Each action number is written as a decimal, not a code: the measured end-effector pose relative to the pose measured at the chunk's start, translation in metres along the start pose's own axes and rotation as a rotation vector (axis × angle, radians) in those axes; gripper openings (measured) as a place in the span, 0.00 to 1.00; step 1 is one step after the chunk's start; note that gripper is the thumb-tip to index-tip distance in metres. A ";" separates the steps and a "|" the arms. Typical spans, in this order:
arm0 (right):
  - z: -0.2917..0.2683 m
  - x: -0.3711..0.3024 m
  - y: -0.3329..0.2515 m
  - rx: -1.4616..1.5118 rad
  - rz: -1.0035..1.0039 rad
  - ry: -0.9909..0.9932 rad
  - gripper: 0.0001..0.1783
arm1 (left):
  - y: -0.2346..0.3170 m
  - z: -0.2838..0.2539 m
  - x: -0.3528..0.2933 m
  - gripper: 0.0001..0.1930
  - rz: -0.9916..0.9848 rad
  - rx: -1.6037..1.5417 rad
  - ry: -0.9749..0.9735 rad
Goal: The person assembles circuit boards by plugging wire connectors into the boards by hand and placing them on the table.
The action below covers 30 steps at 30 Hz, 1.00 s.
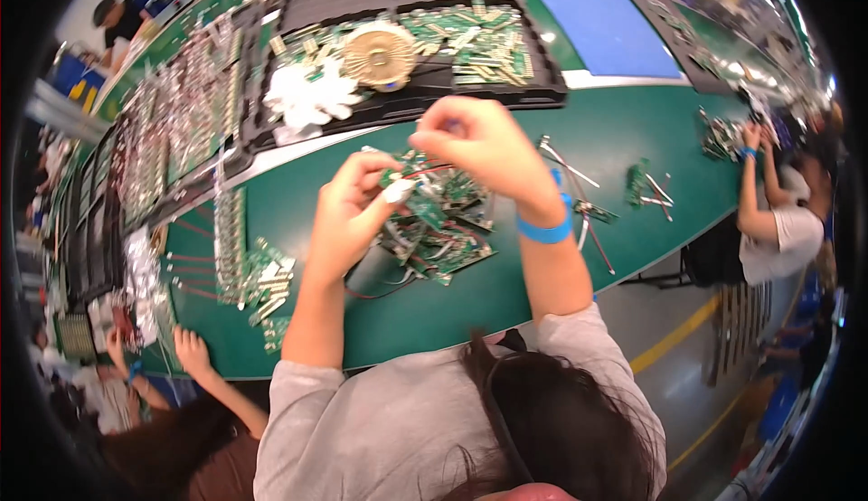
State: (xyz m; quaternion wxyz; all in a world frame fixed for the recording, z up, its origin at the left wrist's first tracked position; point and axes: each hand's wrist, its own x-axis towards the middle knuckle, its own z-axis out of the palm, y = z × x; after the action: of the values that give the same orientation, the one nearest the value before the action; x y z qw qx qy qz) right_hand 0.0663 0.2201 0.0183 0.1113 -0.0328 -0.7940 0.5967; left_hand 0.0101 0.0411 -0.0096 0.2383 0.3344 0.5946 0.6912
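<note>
My left hand (345, 212) is closed on a small green circuit board (391, 177), held above a heap of boards; white covers its thumb tip. Red and black wires (423, 172) run from that board toward my right hand (479, 144). The right hand's thumb and forefinger are pinched together just above and right of the board. Whatever lies between those fingertips is too small to make out. Beneath both hands a loose pile of wired circuit boards (443, 252) rests on the green table (380, 329).
A black tray (538, 99) beyond my hands bears many boards, a round gold-coloured spool-like object (378, 55) and crumpled white gloves (307, 96). Board strips (231, 239) lie at left. Loose wired boards (644, 184) lie at right. Co-workers' hands (192, 352) are at the table's left end.
</note>
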 end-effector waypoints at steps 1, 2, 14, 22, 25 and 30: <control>-0.003 0.001 0.003 0.071 0.030 0.001 0.07 | 0.004 0.000 -0.001 0.11 -0.017 -0.054 -0.018; -0.006 0.003 0.007 0.124 -0.011 -0.034 0.07 | 0.009 0.000 -0.003 0.11 -0.028 -0.032 -0.006; 0.009 0.003 -0.003 0.536 0.061 -0.023 0.17 | 0.024 -0.017 -0.015 0.12 0.115 0.147 0.004; 0.025 0.008 0.008 -0.113 -0.214 0.313 0.16 | 0.042 -0.014 -0.019 0.15 0.283 0.534 -0.053; 0.026 0.007 0.007 -0.296 -0.359 0.354 0.15 | 0.042 -0.013 -0.021 0.15 0.304 0.555 -0.052; 0.029 0.006 0.005 -0.155 -0.424 0.433 0.16 | 0.044 -0.012 -0.022 0.16 0.338 0.578 -0.037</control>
State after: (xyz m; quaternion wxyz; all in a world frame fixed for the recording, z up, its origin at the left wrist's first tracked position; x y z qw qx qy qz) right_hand 0.0534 0.1953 0.0072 0.3969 -0.0011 -0.7841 0.4771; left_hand 0.0192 0.0094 0.0291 0.0265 0.4947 0.6978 0.5173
